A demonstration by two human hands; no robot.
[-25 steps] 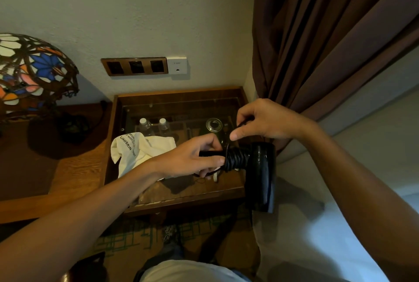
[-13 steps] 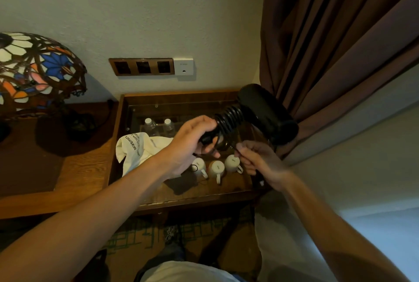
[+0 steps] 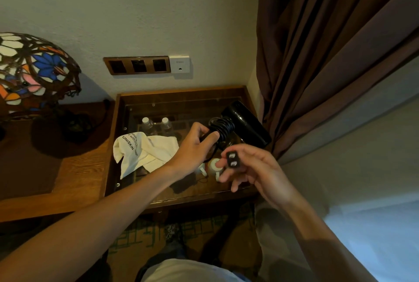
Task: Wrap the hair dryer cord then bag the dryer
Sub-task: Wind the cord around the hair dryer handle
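My left hand grips the handle of the black hair dryer, held above the glass-topped table with its barrel pointing right and away. The black cord is coiled in several turns round the handle, just beyond my thumb. My right hand pinches the black two-pin plug at the cord's end, prongs facing me, just below the dryer. A white cloth bag with printed lettering lies crumpled on the glass to the left of my left hand.
The wooden table has a glass top over water bottles and white cups. A stained-glass lamp stands on the left shelf. Wall sockets sit above the table, a brown curtain hangs at the right.
The dryer swung from barrel-down to barrel up and right. My right hand dropped from above the handle to below it and now shows the plug with prongs facing me.
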